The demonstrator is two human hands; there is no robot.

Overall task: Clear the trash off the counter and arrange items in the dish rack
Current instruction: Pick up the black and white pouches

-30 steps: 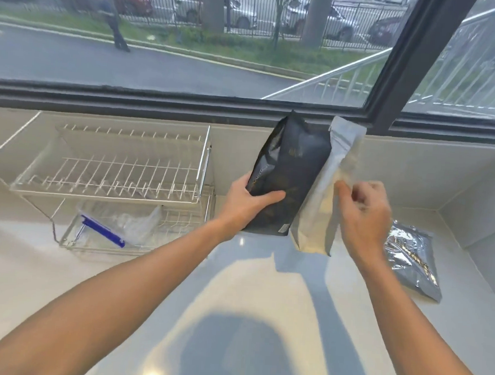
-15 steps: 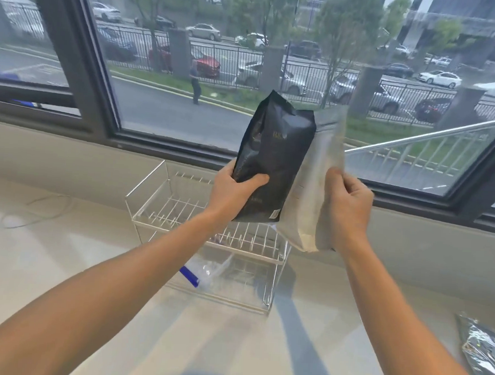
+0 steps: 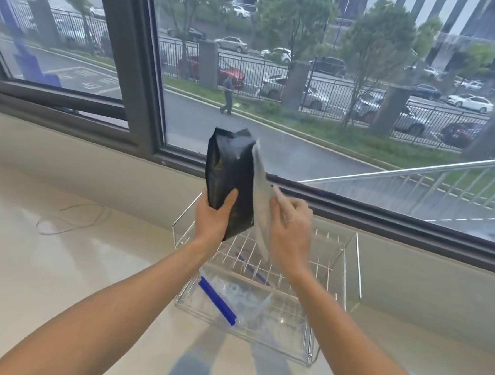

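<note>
My left hand (image 3: 213,218) grips a black stand-up pouch (image 3: 230,174) by its lower part and holds it upright above the white wire dish rack (image 3: 348,269). Right beside it, my right hand (image 3: 291,230) pinches a white pouch (image 3: 261,205), seen edge-on and touching the black one. Both pouches hang over the rack's upper tier. On the rack's lower tier lies a clear zip bag (image 3: 248,300) with a blue seal strip (image 3: 216,300).
The rack stands on a pale counter (image 3: 61,277) against a low wall under a large window (image 3: 305,75). A thin wire (image 3: 70,218) lies looped on the counter at the left.
Both hands carried the two pouches to the left, from the counter's right corner to above the rack. The view followed, and the silver foil bag at the right dropped out of sight.
</note>
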